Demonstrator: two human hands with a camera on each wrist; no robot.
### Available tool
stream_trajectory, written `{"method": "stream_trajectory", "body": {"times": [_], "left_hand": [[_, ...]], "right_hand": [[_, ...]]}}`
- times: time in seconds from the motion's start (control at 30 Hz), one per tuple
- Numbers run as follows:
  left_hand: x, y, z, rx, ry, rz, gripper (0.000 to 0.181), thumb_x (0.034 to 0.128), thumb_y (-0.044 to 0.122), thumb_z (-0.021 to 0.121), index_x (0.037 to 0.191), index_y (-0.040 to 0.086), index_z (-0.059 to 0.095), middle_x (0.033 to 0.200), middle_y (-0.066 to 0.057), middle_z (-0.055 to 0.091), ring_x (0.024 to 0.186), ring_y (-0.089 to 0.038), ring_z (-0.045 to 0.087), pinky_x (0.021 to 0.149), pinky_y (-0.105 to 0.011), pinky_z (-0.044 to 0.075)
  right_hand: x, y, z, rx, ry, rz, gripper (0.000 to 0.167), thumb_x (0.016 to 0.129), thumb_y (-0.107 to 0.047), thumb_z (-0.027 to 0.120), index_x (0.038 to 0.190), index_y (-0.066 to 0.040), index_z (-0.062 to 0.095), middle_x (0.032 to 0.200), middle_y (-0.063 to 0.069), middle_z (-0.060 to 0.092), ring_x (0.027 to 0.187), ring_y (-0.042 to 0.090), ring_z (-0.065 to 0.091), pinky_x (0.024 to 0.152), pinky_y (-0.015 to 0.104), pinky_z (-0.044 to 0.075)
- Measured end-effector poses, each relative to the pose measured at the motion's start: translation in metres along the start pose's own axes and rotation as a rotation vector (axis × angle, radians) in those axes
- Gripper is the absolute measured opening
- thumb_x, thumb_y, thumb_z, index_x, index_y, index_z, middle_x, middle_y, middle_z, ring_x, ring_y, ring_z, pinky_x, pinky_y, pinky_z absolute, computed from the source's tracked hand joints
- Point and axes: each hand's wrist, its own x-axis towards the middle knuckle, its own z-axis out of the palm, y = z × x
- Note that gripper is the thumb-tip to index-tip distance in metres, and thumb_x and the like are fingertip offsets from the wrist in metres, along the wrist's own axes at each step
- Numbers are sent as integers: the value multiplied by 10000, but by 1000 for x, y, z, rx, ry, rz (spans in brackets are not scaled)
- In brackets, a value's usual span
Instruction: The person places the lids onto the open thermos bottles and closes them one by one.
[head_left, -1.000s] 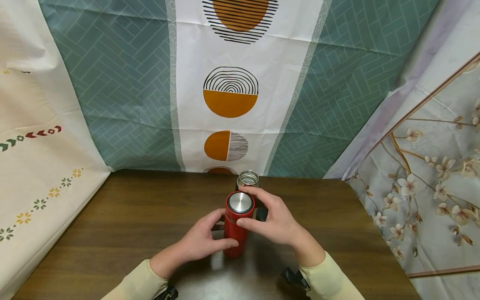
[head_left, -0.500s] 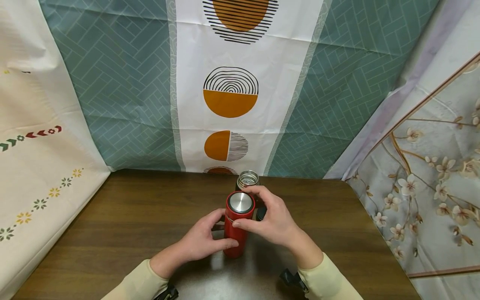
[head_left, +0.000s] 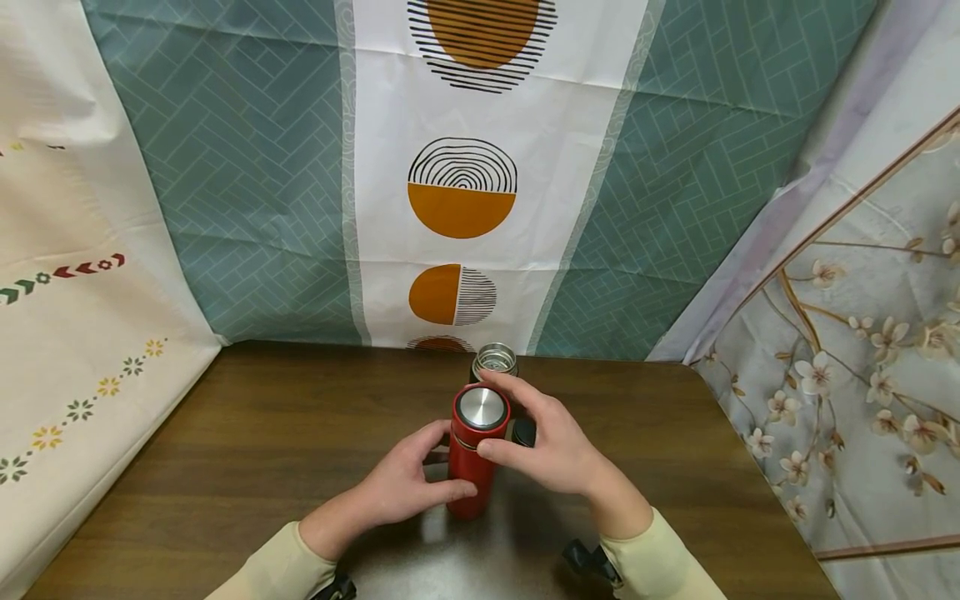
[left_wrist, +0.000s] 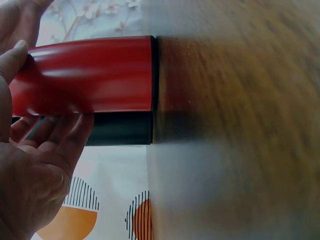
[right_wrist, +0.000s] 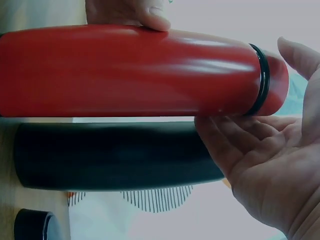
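A red thermos (head_left: pixel 468 483) stands upright on the table, its red lid (right_wrist: pixel 277 87) on top with a round silver disc. My left hand (head_left: pixel 408 475) grips the thermos body, thumb at the front and fingers behind. Around the lid curves my right hand (head_left: pixel 551 437), index finger at the back and thumb at the front. In the right wrist view its fingers touch near the dark ring under the lid, while the thumb seems slightly off it. Right behind stands a dark thermos (right_wrist: pixel 115 156), lidless, with its steel mouth (head_left: pixel 496 357) showing in the head view.
A small black lid (head_left: pixel 524 432) lies on the table to the right of the thermoses, partly hidden by my right hand in the head view. Printed cloths hang behind the brown wooden table (head_left: pixel 315 408) and along both sides.
My right hand's thumb slid left across the front half a second ago and is now back to the right. The index finger has shifted likewise. My left hand and the red thermos stay put.
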Motion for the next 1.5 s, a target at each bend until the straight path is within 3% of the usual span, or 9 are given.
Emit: {"method": "stream_trajectory", "body": {"times": [0.2, 0.5, 0.8, 1.1, 1.3, 1.5], "left_hand": [[0, 1, 0, -6, -2, -16, 645, 933, 327, 939, 1487, 249, 618, 1408, 100, 690, 1308, -205, 669, 1074, -432, 594], [0, 2, -1, -13, -6, -19, 655, 930, 337, 941, 1493, 272, 613, 1427, 115, 679, 1333, -237, 656, 1088, -435, 585], [0, 1, -1, -12, -3, -8, 650, 925, 317, 946, 1484, 278, 616, 1418, 123, 679, 1328, -183, 655, 1086, -431, 587], [0, 2, -1, -8, -6, -7, 650, 921, 296, 949, 1479, 272, 616, 1419, 119, 679, 1338, -200, 651, 1083, -429, 589], [0, 1, 0, -14, -4, 5, 650, 925, 295, 946, 1484, 284, 613, 1422, 115, 677, 1337, -188, 650, 1087, -431, 586], [0, 0, 0, -7, 0, 16, 650, 937, 303, 937, 1498, 272, 610, 1415, 92, 684, 1316, -187, 661, 1075, -427, 593]], "right_hand": [[1, 2, -1, 20, -8, -7, 681, 986, -173, 824, 1615, -114, 569, 1536, 2, 666, 1284, 203, 688, 1075, 390, 574], [1, 1, 0, -41, 53, 3, 664, 911, -188, 930, 1517, -135, 661, 1492, -39, 697, 1286, 182, 681, 1068, 391, 568], [1, 0, 3, -85, 97, -12, 684, 841, -212, 1007, 1443, -177, 684, 1329, -47, 757, 1061, 149, 730, 915, 406, 629], [2, 0, 5, -175, 139, -47, 786, 742, -235, 1073, 1411, -133, 673, 1283, -40, 773, 989, 131, 722, 850, 343, 627], [0, 0, 3, -144, 96, -31, 766, 859, -242, 989, 1519, -145, 614, 1345, -38, 743, 1066, 165, 717, 908, 410, 625], [0, -1, 2, -94, 32, -46, 772, 942, -233, 895, 1625, -143, 547, 1450, -30, 704, 1214, 160, 706, 1049, 425, 585]]}}
